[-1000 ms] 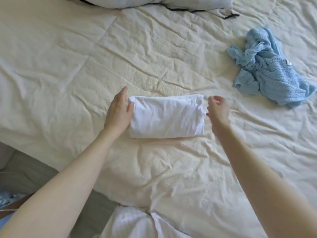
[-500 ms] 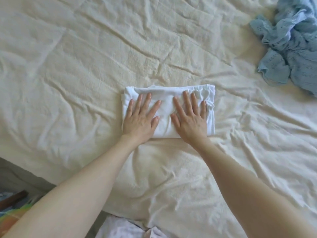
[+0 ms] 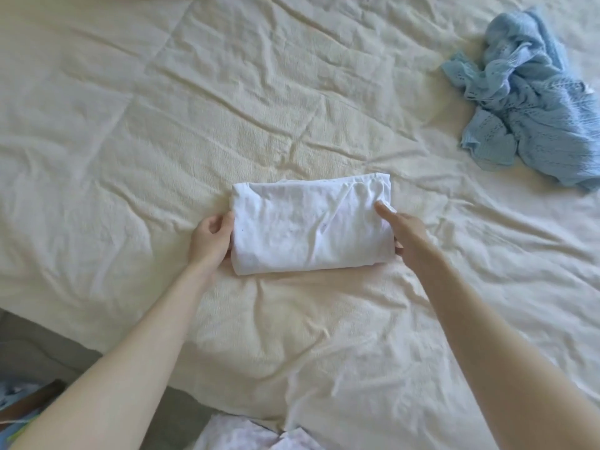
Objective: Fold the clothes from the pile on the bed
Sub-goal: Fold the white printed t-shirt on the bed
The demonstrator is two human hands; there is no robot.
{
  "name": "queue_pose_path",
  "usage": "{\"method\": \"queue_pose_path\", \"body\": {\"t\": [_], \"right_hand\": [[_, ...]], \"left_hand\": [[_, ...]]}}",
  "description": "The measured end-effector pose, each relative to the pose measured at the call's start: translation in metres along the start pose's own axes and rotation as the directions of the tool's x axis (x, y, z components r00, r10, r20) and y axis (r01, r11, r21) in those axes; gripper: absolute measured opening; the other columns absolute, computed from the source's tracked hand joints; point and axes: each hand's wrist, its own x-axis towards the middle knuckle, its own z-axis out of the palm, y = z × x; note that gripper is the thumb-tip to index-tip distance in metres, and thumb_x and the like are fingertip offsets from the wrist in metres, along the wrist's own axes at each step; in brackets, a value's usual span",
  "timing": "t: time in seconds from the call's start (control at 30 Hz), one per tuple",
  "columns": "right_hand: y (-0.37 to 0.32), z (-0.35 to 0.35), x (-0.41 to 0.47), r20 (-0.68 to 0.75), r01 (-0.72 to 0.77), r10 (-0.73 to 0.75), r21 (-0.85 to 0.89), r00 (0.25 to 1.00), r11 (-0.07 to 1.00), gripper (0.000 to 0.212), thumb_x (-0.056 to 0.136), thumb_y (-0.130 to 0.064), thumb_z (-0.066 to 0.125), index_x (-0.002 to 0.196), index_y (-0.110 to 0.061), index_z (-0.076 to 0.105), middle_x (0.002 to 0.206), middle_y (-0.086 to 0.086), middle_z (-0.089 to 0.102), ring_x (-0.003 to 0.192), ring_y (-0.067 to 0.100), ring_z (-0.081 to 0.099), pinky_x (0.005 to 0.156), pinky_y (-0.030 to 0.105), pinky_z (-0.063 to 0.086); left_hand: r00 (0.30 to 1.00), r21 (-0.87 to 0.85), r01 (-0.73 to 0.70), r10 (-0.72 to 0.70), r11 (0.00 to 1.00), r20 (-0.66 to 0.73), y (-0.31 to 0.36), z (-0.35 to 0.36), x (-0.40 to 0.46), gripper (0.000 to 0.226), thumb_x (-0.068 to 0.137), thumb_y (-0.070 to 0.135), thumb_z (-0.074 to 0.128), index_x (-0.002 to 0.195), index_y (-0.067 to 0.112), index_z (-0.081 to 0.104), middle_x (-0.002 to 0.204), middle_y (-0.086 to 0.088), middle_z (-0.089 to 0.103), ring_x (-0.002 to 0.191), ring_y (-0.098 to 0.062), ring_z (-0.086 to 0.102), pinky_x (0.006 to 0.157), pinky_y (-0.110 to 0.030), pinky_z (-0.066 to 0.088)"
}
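Both palms, flat on top half a second ago, now sit at the ends: left hand (image 3: pixel 212 238) grips the folded white garment (image 3: pixel 310 225) mid-bed, right hand (image 3: pixel 404 233) pinches its right edge. Step: lifting aside, probably. Next: crumpled blue knit (image 3: pixel 532 99), far right.

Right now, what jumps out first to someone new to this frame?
The folded white garment at the centre of the cream bedspread, gripped at its ends by the left hand and right hand. Next, the crumpled light-blue knit lying unfolded at the upper right, apart from it.
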Motion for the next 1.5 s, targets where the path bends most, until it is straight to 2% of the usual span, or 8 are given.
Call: {"method": "queue_pose_path", "body": {"t": [0.1,0.27,0.53,0.7,0.87,1.0,1.27,1.5], "right_hand": [[-0.005,-0.011,0.013,0.095,-0.090,0.095,-0.053,0.991,0.994,0.041,0.082,-0.041,0.070,0.102,-0.005,0.066,0.111,0.016,0.067,0.099,0.030,0.065,0.092,0.041,0.051],[-0.010,-0.017,0.027,0.224,-0.225,0.235,-0.067,0.946,0.972,0.031,0.080,-0.035,0.074,0.094,-0.010,0.064,0.128,0.016,0.058,0.126,0.037,0.047,0.101,0.044,0.045],[-0.011,-0.017,0.035,0.248,-0.246,0.258,-0.079,0.934,0.966,0.049,0.075,-0.029,0.078,0.116,-0.011,0.061,0.114,0.007,0.066,0.103,0.027,0.064,0.087,0.040,0.053],[-0.014,-0.016,0.025,0.307,-0.203,0.207,-0.045,0.929,0.978,0.045,0.081,-0.028,0.073,0.121,-0.013,0.058,0.115,0.004,0.066,0.103,0.023,0.064,0.084,0.037,0.052],[-0.012,-0.011,0.009,0.256,-0.100,0.102,-0.022,0.961,0.995,0.043,0.084,-0.028,0.069,0.122,-0.014,0.057,0.119,0.005,0.063,0.108,0.026,0.061,0.097,0.045,0.048],[-0.004,-0.014,-0.018,0.245,-0.048,0.052,-0.022,0.968,0.999,0.031,0.084,-0.028,0.069,0.110,-0.013,0.060,0.113,0.005,0.065,0.103,0.025,0.063,0.094,0.048,0.050],[0.028,-0.039,-0.098,0.267,-0.087,0.077,0.028,0.961,0.996,0.039,0.086,-0.030,0.067,0.116,-0.007,0.059,0.115,0.009,0.065,0.105,0.028,0.063,0.094,0.050,0.050],[0.061,-0.102,-0.157,0.316,-0.049,0.000,0.149,0.949,0.988,0.033,0.090,-0.030,0.062,0.118,-0.013,0.060,0.115,0.005,0.067,0.106,0.023,0.063,0.097,0.046,0.047]], "left_hand": [[0.994,-0.023,-0.011,0.013,1.000,0.107,0.006,-0.002,0.008,0.027,0.091,0.033,0.060,0.111,0.015,0.059,0.097,0.004,0.067,0.080,-0.016,0.064,0.066,-0.028,0.051],[0.987,-0.040,0.054,-0.047,0.998,0.156,0.011,0.002,0.014,0.014,0.091,0.020,0.061,0.104,0.017,0.060,0.093,0.002,0.067,0.084,-0.020,0.064,0.074,-0.035,0.052],[0.971,-0.058,0.132,-0.117,0.990,0.208,0.016,-0.001,0.015,0.018,0.092,0.015,0.059,0.109,0.012,0.062,0.093,-0.005,0.067,0.079,-0.021,0.064,0.064,-0.032,0.050],[0.974,-0.067,0.104,-0.088,0.992,0.207,0.014,-0.004,0.011,0.021,0.092,0.016,0.060,0.113,0.014,0.059,0.098,-0.003,0.068,0.082,-0.019,0.065,0.062,-0.032,0.048],[0.986,-0.084,0.061,-0.047,0.995,0.160,0.009,-0.010,-0.004,0.024,0.090,0.018,0.062,0.112,0.018,0.055,0.095,0.001,0.067,0.078,-0.017,0.065,0.060,-0.031,0.049],[0.991,-0.085,0.035,-0.024,0.996,0.130,0.004,-0.021,-0.032,0.018,0.090,0.017,0.062,0.106,0.021,0.054,0.092,0.002,0.066,0.073,-0.015,0.064,0.056,-0.027,0.048],[0.989,-0.071,0.012,-0.002,0.997,0.147,-0.007,-0.059,-0.110,0.012,0.088,0.020,0.065,0.094,0.029,0.060,0.088,0.000,0.069,0.072,-0.018,0.065,0.058,-0.027,0.048],[0.981,-0.055,-0.039,0.049,0.998,0.186,-0.007,-0.044,-0.186,0.013,0.088,0.021,0.065,0.099,0.026,0.059,0.093,-0.005,0.069,0.080,-0.023,0.066,0.065,-0.032,0.051]]}}
